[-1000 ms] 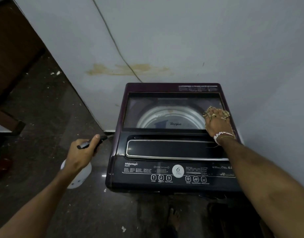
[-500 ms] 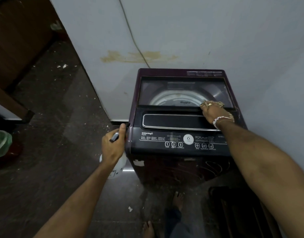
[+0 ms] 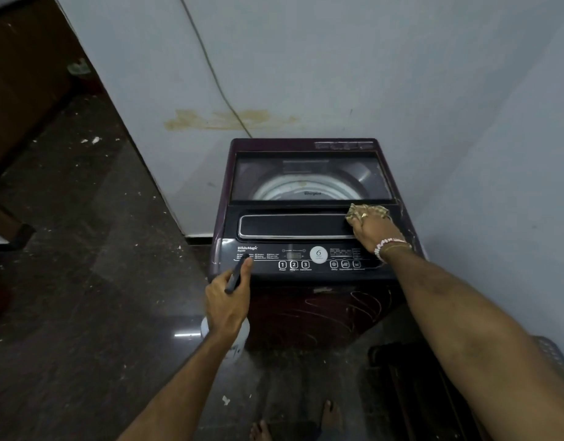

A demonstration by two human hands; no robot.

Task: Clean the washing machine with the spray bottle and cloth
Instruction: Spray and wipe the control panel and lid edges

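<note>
A dark maroon top-loading washing machine (image 3: 306, 275) stands against the pale wall, its glass lid shut over the steel drum. My right hand (image 3: 371, 229) presses a crumpled tan cloth (image 3: 369, 211) onto the right end of the lid's handle strip. My left hand (image 3: 228, 300) grips a white spray bottle (image 3: 239, 343) by its dark head, held at the machine's front left corner, nozzle over the control panel's left edge. Most of the bottle is hidden under my hand.
A thin cable (image 3: 210, 68) runs down the wall behind the machine. A dark slatted crate or basket (image 3: 433, 393) sits on the floor at the lower right. My bare feet (image 3: 331, 415) stand on the dark polished floor. Wooden furniture (image 3: 7, 122) stands at the far left.
My right hand slid the cloth from the glass lid down to the handle strip. My left hand brought the spray bottle in from the left to the machine's front corner. The camera pulled back.
</note>
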